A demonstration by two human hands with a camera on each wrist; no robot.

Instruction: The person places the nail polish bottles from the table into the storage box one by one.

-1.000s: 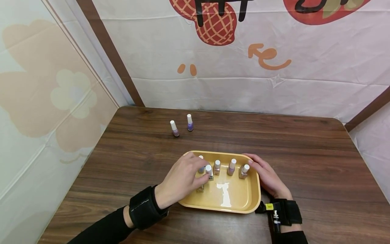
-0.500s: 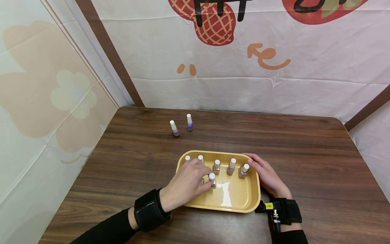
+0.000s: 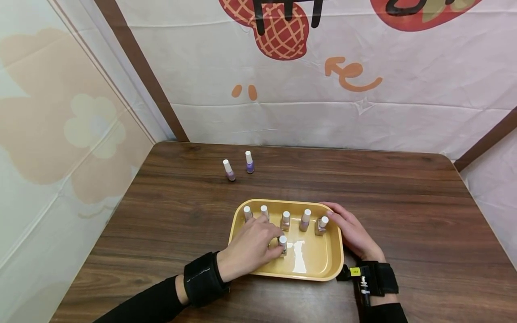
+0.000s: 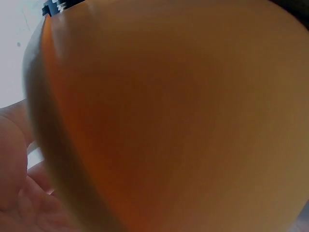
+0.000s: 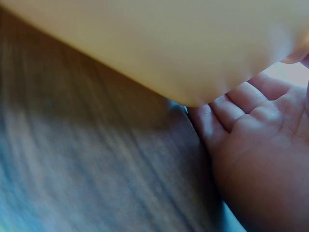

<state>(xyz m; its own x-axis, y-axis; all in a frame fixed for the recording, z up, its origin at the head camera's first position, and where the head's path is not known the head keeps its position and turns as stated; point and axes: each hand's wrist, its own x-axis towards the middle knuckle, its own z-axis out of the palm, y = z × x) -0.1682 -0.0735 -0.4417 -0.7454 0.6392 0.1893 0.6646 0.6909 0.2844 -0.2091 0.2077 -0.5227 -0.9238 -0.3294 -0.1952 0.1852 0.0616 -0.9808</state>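
Observation:
My left hand point(image 3: 251, 246) reaches into a yellow tray point(image 3: 317, 262) and pinches a nail polish bottle point(image 3: 283, 242) by its white cap between thumb and fingers. The bottle stands upright near the tray's middle. Along the back of the tray are several more nail polish bottles point(image 3: 305, 220) with white caps; my hand partly covers those at the left. My right hand point(image 3: 358, 235) holds the tray's right back corner, thumb at the rim and fingers along the outside. The tray wall point(image 5: 169, 48) lies against those fingers in the right wrist view, and fills most of the left wrist view.
Behind the tray, two nail polish bottles stand on the wooden table point(image 3: 383, 184): one mauve point(image 3: 229, 170), one purple point(image 3: 249, 162). A printed cloth point(image 3: 291, 121) hangs along the table's back edge, with another cloth point(image 3: 93, 188) at the left.
My left hand has drawn its bottle forward and slightly right inside the tray, bringing a bottle in the back left corner into view. The right hand stays at the tray's corner.

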